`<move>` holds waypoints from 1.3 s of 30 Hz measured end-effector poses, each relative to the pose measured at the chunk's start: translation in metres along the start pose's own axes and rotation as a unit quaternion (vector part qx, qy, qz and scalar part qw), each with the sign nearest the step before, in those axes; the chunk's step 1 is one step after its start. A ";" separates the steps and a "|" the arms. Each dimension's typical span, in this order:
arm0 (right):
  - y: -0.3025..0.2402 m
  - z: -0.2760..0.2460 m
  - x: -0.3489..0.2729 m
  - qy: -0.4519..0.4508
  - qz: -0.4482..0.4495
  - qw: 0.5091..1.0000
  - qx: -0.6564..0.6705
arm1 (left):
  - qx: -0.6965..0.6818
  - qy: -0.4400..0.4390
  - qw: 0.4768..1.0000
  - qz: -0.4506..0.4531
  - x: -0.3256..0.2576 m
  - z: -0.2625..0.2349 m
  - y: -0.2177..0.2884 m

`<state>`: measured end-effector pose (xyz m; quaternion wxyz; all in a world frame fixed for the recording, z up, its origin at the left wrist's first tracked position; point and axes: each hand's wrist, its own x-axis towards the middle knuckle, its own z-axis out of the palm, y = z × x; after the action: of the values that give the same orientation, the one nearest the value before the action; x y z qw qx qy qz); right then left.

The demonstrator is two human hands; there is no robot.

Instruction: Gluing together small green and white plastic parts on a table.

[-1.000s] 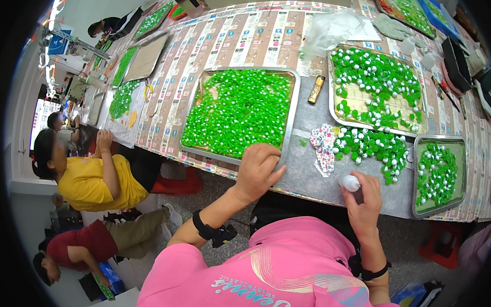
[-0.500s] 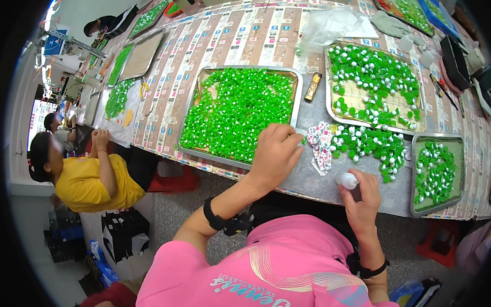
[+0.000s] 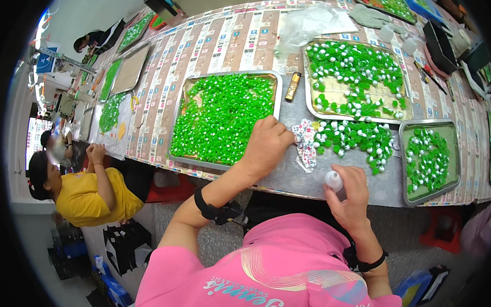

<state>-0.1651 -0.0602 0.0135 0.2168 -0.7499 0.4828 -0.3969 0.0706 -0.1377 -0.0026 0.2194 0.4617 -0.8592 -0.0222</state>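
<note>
1. The right hand (image 3: 351,198) grasps a white bottle (image 3: 334,181) between thumb and fingers, above the front of the grey mat (image 3: 296,179) and apart from the pile (image 3: 354,137) of green-and-white pieces.
2. The left hand (image 3: 267,146) has its fingers curled in at the large tray's (image 3: 278,98) lower right corner, fingertips just beside the floral cloth (image 3: 305,147). I cannot tell whether they pinch anything small.
3. Green pieces (image 3: 220,114) fill the large tray; the pile lies beyond the cloth, in front of the pale tray (image 3: 334,91).
4. Judging from this, the step is picking or placing small pieces, bottle at the ready.
5. The next move seems to call for a light pinch and a steady bottle.
</note>
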 end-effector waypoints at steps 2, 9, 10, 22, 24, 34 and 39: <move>-0.006 -0.004 0.000 -0.006 0.017 0.999 0.034 | -0.032 0.015 0.999 0.003 0.002 0.002 -0.005; -0.017 -0.026 -0.009 -0.040 0.079 0.993 0.083 | -0.361 0.009 0.911 -0.199 -0.008 -0.016 0.029; -0.017 -0.029 -0.011 -0.040 0.075 0.993 0.078 | -0.477 -0.004 0.845 -0.241 -0.011 -0.014 0.041; -0.018 -0.047 -0.028 0.058 0.177 0.968 0.167 | -0.752 -0.105 0.487 -0.432 -0.035 0.002 0.077; -0.019 -0.044 -0.028 0.067 0.151 0.976 0.145 | -0.770 -0.097 0.467 -0.424 -0.036 0.005 0.076; -0.017 -0.044 -0.032 0.091 0.126 0.984 0.085 | -0.772 -0.106 0.448 -0.439 -0.037 0.010 0.076; -0.016 -0.042 -0.032 0.092 0.118 0.986 0.076 | -0.761 -0.091 0.472 -0.435 -0.037 0.012 0.078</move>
<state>-0.1970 -0.0218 0.0374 0.2727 -0.6292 0.5545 -0.4715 0.0223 -0.0648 -0.0075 0.3672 0.4229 -0.2078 -0.8020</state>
